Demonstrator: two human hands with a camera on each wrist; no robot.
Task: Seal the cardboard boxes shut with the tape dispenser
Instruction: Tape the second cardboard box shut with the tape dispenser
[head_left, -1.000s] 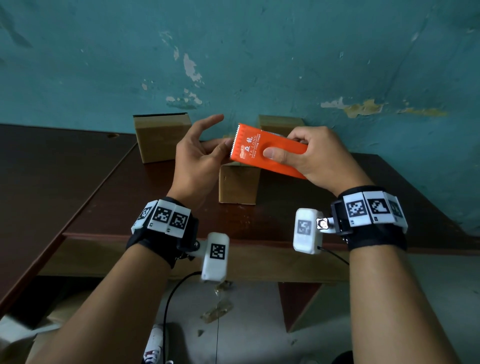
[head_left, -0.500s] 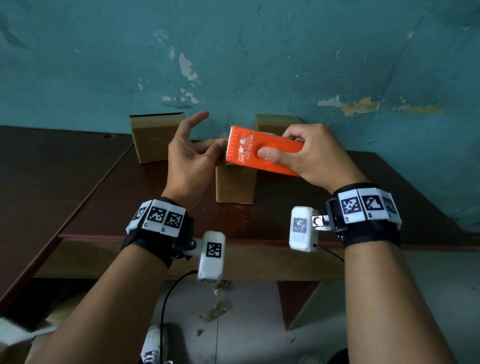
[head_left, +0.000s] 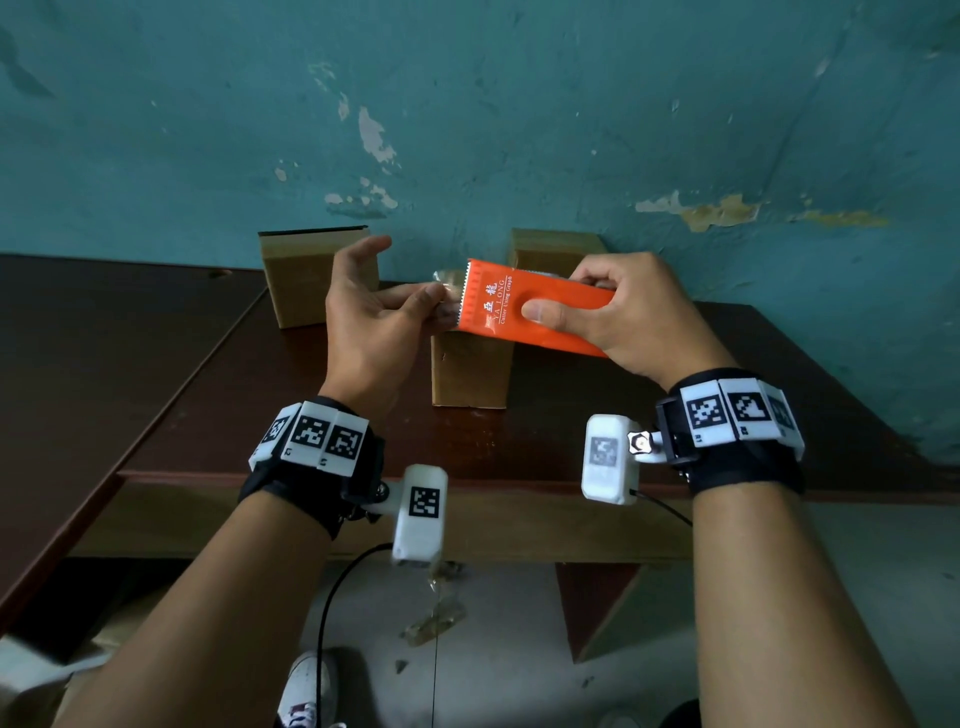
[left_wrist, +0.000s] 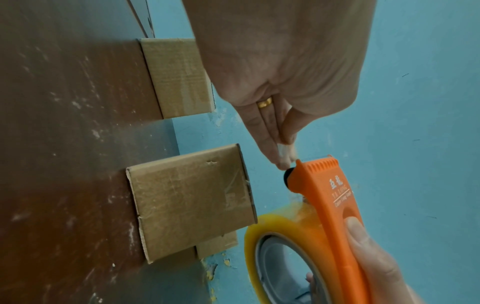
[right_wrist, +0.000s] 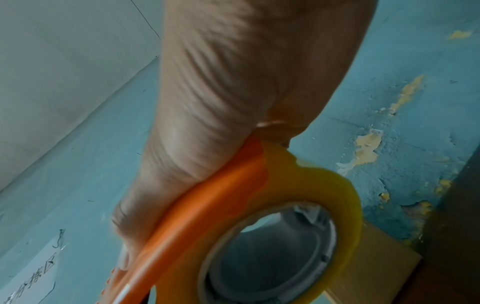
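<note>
My right hand (head_left: 618, 312) grips an orange tape dispenser (head_left: 535, 309) in the air above the table, thumb on its flat side. In the right wrist view the yellowish tape roll (right_wrist: 309, 183) sits under the palm. My left hand (head_left: 415, 306) pinches the clear tape end (head_left: 449, 286) at the toothed cutter, seen close in the left wrist view as fingertips (left_wrist: 281, 158) against the dispenser (left_wrist: 332, 205). Three cardboard boxes stand on the dark table (head_left: 260, 415): one in the middle (head_left: 470, 374) under the dispenser, one back left (head_left: 306, 280), one back right (head_left: 550, 249).
A peeling teal wall (head_left: 519, 130) rises right behind the boxes. A second dark tabletop (head_left: 104, 338) joins on the left. Below the table's front edge lie a concrete floor, scraps of tape (head_left: 434, 618) and a shoe (head_left: 306, 686).
My left hand has closed its thumb and fingers on the tape end at the cutter and drawn a short clear strip leftwards. The dispenser has stayed at about the same height.
</note>
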